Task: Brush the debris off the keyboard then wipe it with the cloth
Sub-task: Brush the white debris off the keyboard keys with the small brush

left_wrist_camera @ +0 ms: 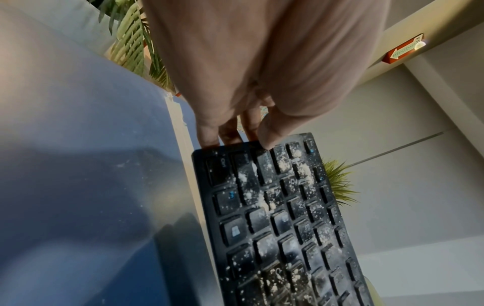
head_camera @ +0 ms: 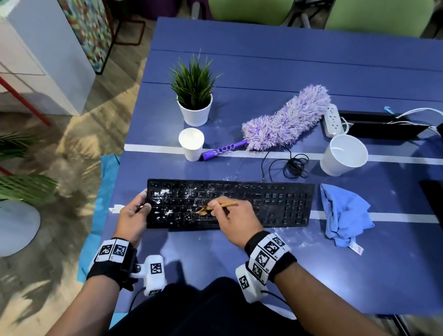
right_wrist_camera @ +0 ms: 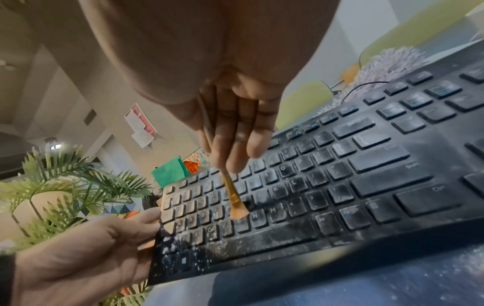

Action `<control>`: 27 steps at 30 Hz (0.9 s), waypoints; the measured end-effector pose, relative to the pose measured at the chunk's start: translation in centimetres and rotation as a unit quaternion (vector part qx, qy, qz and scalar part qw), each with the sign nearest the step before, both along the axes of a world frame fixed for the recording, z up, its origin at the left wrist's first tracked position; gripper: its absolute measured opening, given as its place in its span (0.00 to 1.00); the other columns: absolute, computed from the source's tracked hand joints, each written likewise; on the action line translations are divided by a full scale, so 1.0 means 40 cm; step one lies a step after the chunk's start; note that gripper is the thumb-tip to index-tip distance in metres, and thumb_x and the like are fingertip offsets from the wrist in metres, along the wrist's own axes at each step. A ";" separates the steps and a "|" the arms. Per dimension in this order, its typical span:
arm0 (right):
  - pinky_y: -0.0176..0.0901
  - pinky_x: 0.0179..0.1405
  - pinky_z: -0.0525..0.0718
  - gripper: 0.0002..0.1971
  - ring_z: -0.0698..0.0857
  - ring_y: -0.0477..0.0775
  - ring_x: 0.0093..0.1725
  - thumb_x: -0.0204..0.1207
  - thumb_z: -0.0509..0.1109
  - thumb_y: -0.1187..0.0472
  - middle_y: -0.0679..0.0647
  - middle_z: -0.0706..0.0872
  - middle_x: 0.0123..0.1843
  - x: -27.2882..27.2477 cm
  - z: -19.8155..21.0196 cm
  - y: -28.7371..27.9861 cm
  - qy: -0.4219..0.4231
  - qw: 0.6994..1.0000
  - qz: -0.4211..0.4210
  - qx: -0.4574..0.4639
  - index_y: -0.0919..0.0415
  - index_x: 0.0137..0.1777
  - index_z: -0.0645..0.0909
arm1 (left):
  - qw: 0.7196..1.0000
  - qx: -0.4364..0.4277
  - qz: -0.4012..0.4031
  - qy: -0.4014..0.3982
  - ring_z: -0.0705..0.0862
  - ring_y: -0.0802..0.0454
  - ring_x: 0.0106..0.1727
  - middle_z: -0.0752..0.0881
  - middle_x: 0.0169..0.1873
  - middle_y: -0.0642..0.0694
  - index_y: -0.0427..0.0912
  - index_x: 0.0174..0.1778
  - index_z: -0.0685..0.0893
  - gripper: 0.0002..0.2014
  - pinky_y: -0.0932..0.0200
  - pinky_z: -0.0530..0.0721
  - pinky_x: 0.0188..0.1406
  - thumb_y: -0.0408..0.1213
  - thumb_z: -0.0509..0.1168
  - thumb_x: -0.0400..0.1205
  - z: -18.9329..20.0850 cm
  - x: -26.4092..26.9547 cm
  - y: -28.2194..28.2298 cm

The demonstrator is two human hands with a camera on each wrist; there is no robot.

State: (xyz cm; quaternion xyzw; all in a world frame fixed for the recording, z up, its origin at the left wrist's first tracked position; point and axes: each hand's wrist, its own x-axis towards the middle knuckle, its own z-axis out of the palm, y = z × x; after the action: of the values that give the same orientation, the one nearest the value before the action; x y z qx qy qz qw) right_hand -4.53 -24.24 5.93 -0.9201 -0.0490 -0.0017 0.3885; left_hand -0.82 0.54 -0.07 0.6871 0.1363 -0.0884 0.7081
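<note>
- The keyboard is black and lies on the blue table, near the table's front edge, with its left end at the table's left edge.
- White powder covers the keys, thickest on the left half; specks also lie on the table around the keyboard.
- The left hand grips the left end of the keyboard: the thumb presses on the top face at the corner, and the fingers curl round the edge.
- In the left wrist view that end appears raised off the table; the head view does not confirm how far it tilts.
- The right hand pinches a small brush with a thin wooden handle, held like a pen between thumb and fingers.
- The brush's orange bristles touch the keys in the middle letter rows, close to the B and N keys.
- The cloth is light blue, crumpled, and lies on the table just beside the keyboard's right end, not held.
- The keyboard cable lies coiled behind the keyboard.
- Further back stand a purple duster, a paper cup, a small potted plant, a white pot and a power strip.
</note>
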 end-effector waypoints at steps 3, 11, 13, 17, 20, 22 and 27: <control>0.46 0.47 0.85 0.17 0.89 0.54 0.42 0.84 0.57 0.50 0.52 0.91 0.42 0.003 -0.006 -0.008 -0.021 0.998 -0.053 0.017 0.56 0.51 0.87 | 1.000 -0.002 -0.002 0.000 0.83 0.53 0.56 0.91 0.47 0.59 0.47 0.62 0.82 0.23 0.59 0.80 0.63 0.17 0.52 0.85 0.001 -0.003 -0.003; 0.41 0.47 0.87 0.19 0.90 0.48 0.38 0.82 0.58 0.48 0.52 0.91 0.34 -0.001 0.001 -0.062 0.071 0.994 -0.077 0.025 0.56 0.43 0.88 | 1.000 -0.015 0.011 0.011 0.81 0.47 0.62 0.88 0.57 0.46 0.42 0.69 0.80 0.23 0.41 0.73 0.76 0.17 0.52 0.85 -0.023 -0.002 0.006; 0.46 0.45 0.87 0.28 0.89 0.54 0.36 0.78 0.50 0.40 0.54 0.89 0.31 -0.008 -0.021 -0.077 0.102 0.990 -0.086 -0.050 0.58 0.38 0.86 | 1.000 -0.018 0.006 0.008 0.82 0.49 0.60 0.90 0.51 0.54 0.39 0.70 0.80 0.22 0.45 0.75 0.72 0.17 0.53 0.85 -0.018 -0.001 0.005; 0.49 0.41 0.84 0.30 0.88 0.60 0.36 0.80 0.48 0.42 0.57 0.89 0.32 -0.031 -0.033 -0.079 0.085 0.989 -0.078 -0.090 0.60 0.39 0.86 | 1.000 -0.012 -0.005 0.006 0.84 0.53 0.55 0.92 0.47 0.60 0.39 0.70 0.80 0.22 0.50 0.78 0.67 0.18 0.53 0.85 -0.018 -0.001 0.001; 0.47 0.45 0.85 0.22 0.90 0.57 0.39 0.83 0.55 0.47 0.56 0.92 0.38 -0.040 -0.030 -0.048 0.058 0.997 -0.017 -0.048 0.59 0.46 0.88 | 1.000 -0.007 -0.014 -0.002 0.84 0.56 0.53 0.92 0.46 0.60 0.47 0.64 0.82 0.23 0.58 0.81 0.60 0.17 0.52 0.85 -0.014 -0.002 0.000; 0.47 0.45 0.86 0.24 0.90 0.54 0.38 0.82 0.52 0.44 0.54 0.92 0.38 -0.036 -0.027 -0.032 0.058 0.998 -0.012 -0.037 0.56 0.48 0.87 | 1.000 -0.012 -0.013 -0.003 0.82 0.50 0.57 0.92 0.47 0.59 0.47 0.64 0.82 0.23 0.53 0.80 0.63 0.17 0.53 0.85 -0.018 0.001 0.001; 0.50 0.43 0.85 0.29 0.88 0.60 0.38 0.80 0.45 0.41 0.56 0.90 0.34 -0.034 -0.023 -0.047 0.036 0.994 -0.074 -0.072 0.57 0.45 0.84 | 1.000 -0.013 -0.012 -0.016 0.81 0.47 0.61 0.92 0.49 0.60 0.48 0.62 0.84 0.24 0.41 0.72 0.74 0.16 0.52 0.85 -0.015 0.000 -0.002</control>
State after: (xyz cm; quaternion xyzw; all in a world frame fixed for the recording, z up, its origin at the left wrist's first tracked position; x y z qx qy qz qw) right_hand -5.89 -26.11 5.01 -0.9462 0.0328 0.0063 0.3220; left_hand -0.81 0.45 -0.66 0.6811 0.1151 -0.0875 0.7178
